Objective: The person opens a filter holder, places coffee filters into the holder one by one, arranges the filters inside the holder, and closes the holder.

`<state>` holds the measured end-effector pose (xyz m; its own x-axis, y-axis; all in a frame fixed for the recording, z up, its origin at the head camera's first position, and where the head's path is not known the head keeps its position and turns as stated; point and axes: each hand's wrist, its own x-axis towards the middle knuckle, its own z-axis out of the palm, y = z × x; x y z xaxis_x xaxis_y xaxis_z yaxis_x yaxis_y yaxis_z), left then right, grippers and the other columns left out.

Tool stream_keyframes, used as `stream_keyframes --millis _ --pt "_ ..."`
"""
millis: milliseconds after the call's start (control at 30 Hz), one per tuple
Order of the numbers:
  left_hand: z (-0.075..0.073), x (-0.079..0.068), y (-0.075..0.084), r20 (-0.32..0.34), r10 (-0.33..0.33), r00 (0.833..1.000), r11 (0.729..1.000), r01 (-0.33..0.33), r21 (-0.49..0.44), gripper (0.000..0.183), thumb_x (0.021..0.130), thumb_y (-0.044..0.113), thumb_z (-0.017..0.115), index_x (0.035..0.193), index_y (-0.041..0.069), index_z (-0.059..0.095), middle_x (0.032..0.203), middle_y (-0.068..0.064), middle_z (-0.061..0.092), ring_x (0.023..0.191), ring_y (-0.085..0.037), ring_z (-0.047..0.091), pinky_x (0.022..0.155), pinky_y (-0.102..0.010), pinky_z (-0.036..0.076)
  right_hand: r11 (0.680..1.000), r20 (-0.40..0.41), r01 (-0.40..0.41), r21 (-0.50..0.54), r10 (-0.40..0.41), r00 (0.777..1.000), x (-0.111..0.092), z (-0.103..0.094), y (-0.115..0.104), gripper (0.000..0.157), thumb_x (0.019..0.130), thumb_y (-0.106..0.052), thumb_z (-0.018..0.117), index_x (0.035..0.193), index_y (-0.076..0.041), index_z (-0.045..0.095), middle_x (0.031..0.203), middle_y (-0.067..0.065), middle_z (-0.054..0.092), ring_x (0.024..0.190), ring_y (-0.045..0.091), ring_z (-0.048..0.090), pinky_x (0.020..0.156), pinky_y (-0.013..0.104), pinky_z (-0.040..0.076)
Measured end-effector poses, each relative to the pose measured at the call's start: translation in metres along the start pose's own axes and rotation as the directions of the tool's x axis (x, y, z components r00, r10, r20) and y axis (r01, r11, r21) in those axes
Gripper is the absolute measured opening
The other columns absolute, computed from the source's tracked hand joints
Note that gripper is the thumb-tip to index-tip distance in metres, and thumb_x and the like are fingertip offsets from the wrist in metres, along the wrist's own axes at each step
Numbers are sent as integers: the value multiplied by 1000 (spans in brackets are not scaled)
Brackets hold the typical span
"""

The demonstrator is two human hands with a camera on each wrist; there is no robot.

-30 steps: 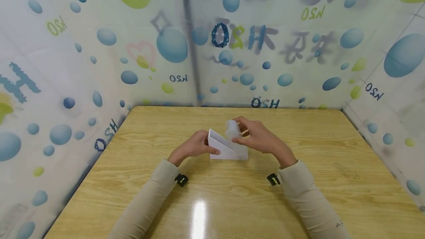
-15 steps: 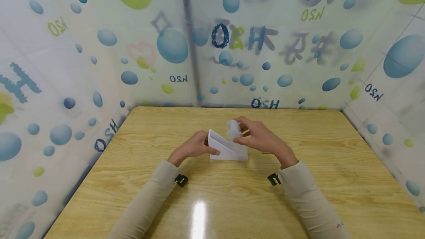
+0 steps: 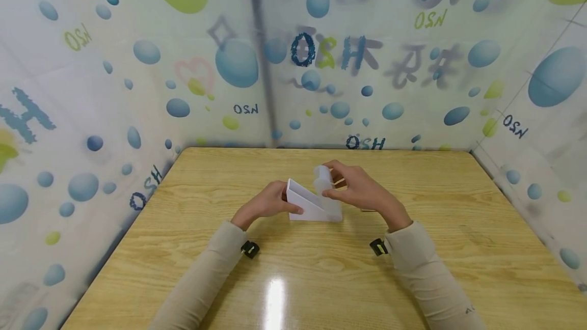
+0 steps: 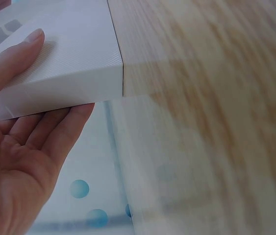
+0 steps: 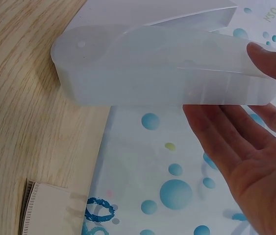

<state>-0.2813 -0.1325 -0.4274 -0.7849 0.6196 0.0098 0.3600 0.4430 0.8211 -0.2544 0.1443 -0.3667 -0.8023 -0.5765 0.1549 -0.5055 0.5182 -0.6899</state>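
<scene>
White case [image 3: 313, 212] is sitting on the counter [image 3: 316, 274] between the hands, fwiw. Left hand [image 3: 269, 200] has its left end gripped, thumb on the near side; right hand [image 3: 359, 190] is pinching the frosted cover [image 3: 323, 181] by its raised end.

White box [image 3: 314, 212] + translucent cover [image 3: 323, 182] block straight path btwn fingertips of L hand [image 3: 268, 199] & R hand [image 3: 356, 187]. Room on table [image 3: 316, 253] nearside of both thumbs. Pale layered item [image 5: 45, 210] in way wristward of R fingertips.
</scene>
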Motion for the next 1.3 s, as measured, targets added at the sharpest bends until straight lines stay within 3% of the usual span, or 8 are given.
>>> stream_keyframes --millis 1300 --pt "0 0 3 -1 -17 1000 1000 17 0 31 88 11 83 116 3 72 107 -14 77 85 -11 71 72 -27 56 1000 11 -13 3 13 1000 -7 -12 -1 55 96 -19 76 144 -9 50 124 11 69 110 28 70 97 54 56"
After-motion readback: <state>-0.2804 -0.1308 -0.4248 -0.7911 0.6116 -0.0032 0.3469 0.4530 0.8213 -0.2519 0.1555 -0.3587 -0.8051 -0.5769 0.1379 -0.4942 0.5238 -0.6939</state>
